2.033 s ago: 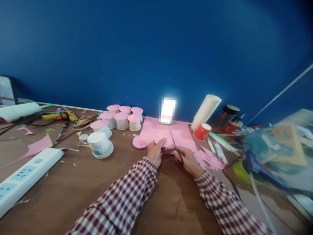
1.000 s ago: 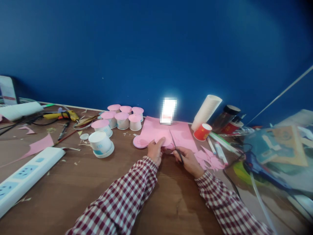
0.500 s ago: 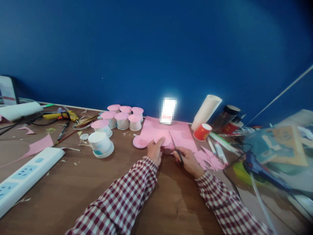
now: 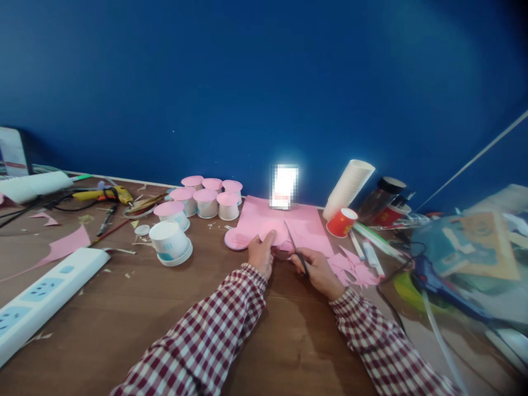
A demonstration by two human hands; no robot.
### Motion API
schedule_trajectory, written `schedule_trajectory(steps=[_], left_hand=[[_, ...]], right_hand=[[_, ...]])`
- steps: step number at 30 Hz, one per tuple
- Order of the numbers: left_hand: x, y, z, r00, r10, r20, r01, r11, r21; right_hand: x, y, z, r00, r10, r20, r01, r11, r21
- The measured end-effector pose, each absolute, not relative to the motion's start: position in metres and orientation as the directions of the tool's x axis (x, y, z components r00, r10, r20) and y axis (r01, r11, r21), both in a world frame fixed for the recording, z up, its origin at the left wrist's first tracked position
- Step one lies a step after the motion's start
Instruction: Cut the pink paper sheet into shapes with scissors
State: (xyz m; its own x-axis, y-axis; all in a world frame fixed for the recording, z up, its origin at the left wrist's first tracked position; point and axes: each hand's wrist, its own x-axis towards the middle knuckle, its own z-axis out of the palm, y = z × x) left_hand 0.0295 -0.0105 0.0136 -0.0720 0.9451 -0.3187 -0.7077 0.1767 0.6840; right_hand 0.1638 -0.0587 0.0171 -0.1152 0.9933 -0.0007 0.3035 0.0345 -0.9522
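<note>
My left hand (image 4: pixel 260 254) pinches a rounded piece of pink paper (image 4: pixel 275 233) just above a larger pink sheet (image 4: pixel 307 225) lying on the wooden table (image 4: pixel 132 308). My right hand (image 4: pixel 317 269) is closed round the handles of a pair of scissors (image 4: pixel 295 245), whose blades point up into the pink piece. A cut pink disc (image 4: pixel 234 238) lies flat to the left of my left hand. Both arms wear red and white checked sleeves.
Several white cups with pink tops (image 4: pixel 206 199) stand at the back left, and one cup sits on a lid (image 4: pixel 169 242). A white power strip (image 4: pixel 37 297) lies at the left. A stack of white cups (image 4: pixel 348 187), a red cup (image 4: pixel 340 221), pink scraps (image 4: pixel 352 269), pens and a blue glue gun (image 4: pixel 433 280) crowd the right.
The pink piece has turned slightly in my left hand and the scissor blades have shifted a little. Both hands stay in the same place.
</note>
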Motion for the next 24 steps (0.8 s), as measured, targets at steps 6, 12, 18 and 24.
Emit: schedule_trajectory(steps=[6,12,18,24], left_hand=[[0.0303,-0.0105,0.0143,-0.089,0.946,-0.311,-0.706,0.16,0.69],[0.0303,-0.0097,0.0133,-0.095,0.951,-0.295,-0.7,0.147,0.699],[0.0304,-0.0093,0.0127,-0.105,0.944,-0.312,-0.69,0.157,0.706],[0.0305,-0.0093,0.0131,-0.093,0.947,-0.307,-0.708,0.154,0.689]], right_hand=[[0.1653,-0.058,0.0146,-0.121,0.993,0.013,0.309,0.05,-0.95],[0.1645,-0.0583,0.0163,-0.123,0.992,0.017,0.317,0.056,-0.947],[0.1646,-0.0586,0.0161,-0.121,0.993,0.01,0.305,0.047,-0.951],[0.165,-0.0585,0.015,-0.122,0.992,0.0,0.301,0.037,-0.953]])
